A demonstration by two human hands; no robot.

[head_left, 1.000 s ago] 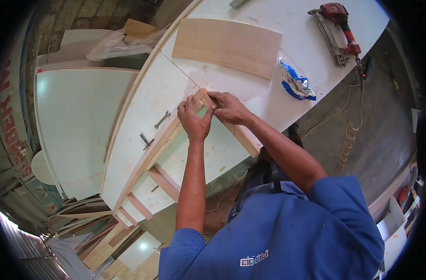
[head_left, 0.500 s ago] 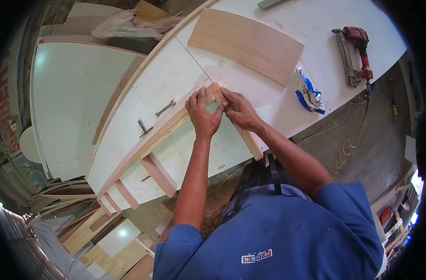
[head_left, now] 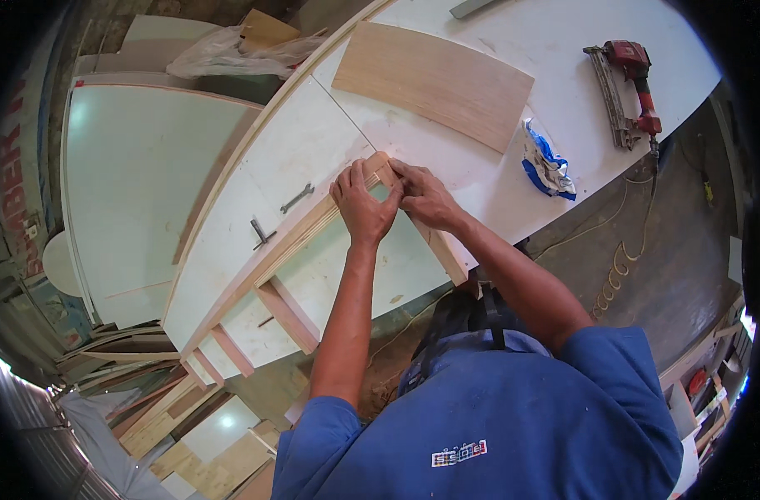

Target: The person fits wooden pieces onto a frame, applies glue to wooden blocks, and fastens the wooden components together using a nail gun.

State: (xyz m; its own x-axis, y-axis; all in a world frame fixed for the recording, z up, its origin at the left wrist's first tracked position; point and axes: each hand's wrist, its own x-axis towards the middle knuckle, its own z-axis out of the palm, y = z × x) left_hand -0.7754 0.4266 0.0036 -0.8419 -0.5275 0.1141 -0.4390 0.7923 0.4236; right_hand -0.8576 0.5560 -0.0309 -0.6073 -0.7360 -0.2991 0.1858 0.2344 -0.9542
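Note:
A wooden frame (head_left: 281, 249) with a long rail and several short cross pieces lies on the white worktable (head_left: 471, 185). My left hand (head_left: 365, 204) wraps over the long rail close to its far corner, fingers on the outer side and thumb toward the inside. On the short end piece (head_left: 446, 254), my right hand (head_left: 430, 198) grips just beside that same corner, its fingers bent around the wood. The two thumbs nearly meet at the inner angle. An open-ended wrench (head_left: 297, 197) and a T-handled tool (head_left: 261, 234) lie to the left of the rail.
Beyond the corner lies a flat plywood panel (head_left: 434, 83). A crumpled blue-and-white packet (head_left: 548, 162) and a red nail gun (head_left: 638, 87) rest at the right, the gun's coiled hose (head_left: 611, 287) hanging past the table edge. A white board (head_left: 147, 192) stands at left.
Both hands keep their hold at the frame's corner, with only slight finger movement. The whole view has shifted a little.

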